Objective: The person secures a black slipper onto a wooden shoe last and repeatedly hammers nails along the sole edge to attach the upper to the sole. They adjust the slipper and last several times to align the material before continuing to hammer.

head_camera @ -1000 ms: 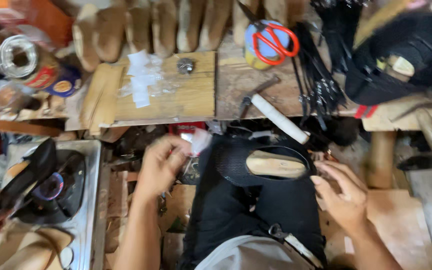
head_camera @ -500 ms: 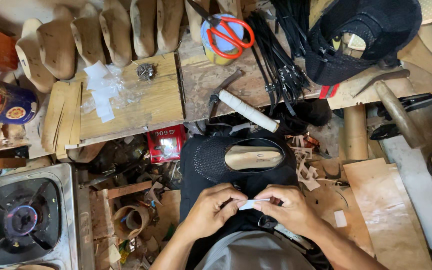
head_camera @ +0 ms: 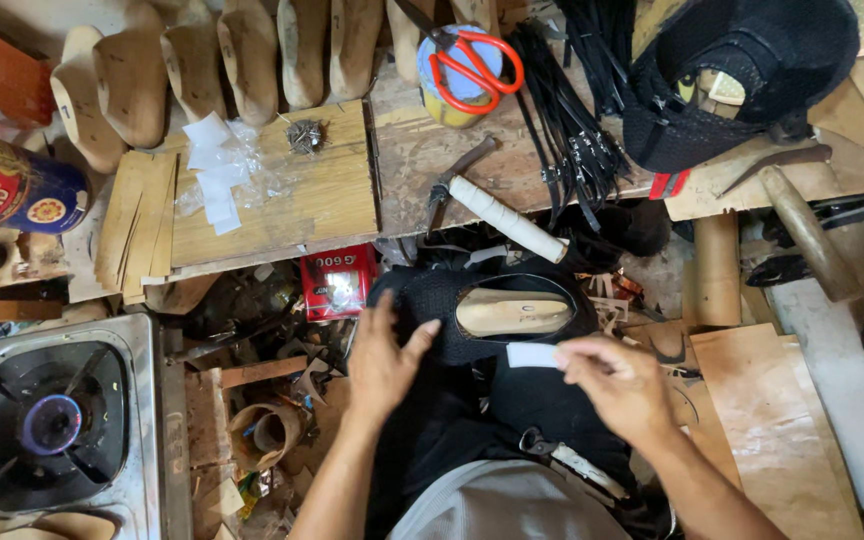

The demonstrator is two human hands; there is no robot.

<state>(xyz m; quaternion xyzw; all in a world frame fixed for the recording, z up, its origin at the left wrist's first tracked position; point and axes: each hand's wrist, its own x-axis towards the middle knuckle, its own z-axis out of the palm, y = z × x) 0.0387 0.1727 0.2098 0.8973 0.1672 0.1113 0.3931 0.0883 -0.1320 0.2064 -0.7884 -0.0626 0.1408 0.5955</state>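
A black mesh shoe upper (head_camera: 422,300) sits stretched over a wooden last (head_camera: 512,312) on my lap. My left hand (head_camera: 382,360) rests open beside it, fingers spread against the mesh at its left side. My right hand (head_camera: 617,385) pinches a small white rectangular piece (head_camera: 532,355) just below the last's opening. A hammer with a white-wrapped handle (head_camera: 507,218) lies on the bench edge above the shoe.
Wooden lasts (head_camera: 252,60) line the back of the workbench (head_camera: 402,170). Red-handled scissors (head_camera: 472,55) lie on a can. White slips (head_camera: 214,180) sit on a board. A gas burner (head_camera: 52,420) burns at lower left. Black straps (head_camera: 572,110), another black upper (head_camera: 742,70), a glue can (head_camera: 12,190).
Half a second ago both hands held the white piece together. My left hand has let go and moved left onto the mesh upper; my right hand keeps the piece near the last.
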